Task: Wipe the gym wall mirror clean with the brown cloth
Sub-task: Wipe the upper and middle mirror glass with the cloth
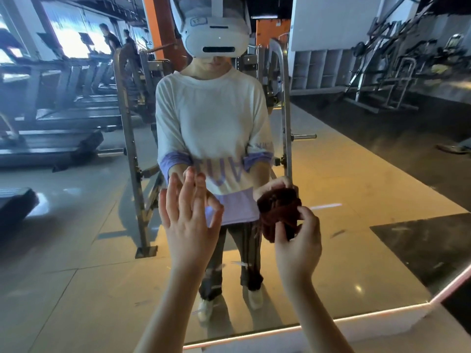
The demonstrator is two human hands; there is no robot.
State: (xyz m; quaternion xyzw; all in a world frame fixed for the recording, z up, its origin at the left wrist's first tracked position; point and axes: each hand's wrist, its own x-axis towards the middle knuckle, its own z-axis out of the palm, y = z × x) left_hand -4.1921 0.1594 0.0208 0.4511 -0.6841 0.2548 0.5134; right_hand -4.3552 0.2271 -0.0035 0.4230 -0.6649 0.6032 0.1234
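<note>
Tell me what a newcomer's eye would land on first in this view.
First, the gym wall mirror filling the view, with the person's reflection dead centre in a white headset and white shirt. Next, low in the foreground, the right hand gripping the bunched brown cloth while the left hand is raised beside it, open and empty. Reflected treadmills line the left side.

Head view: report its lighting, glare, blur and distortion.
Head view: wide-angle bending curves the mirror bottom edge and the reflected rack; bright windows wash out upper left; warm floor glare sits beside the brown cloth; left hand slightly motion-blurred, fingers spread; right hand sharper, gripping the cloth; right side dim.
</note>
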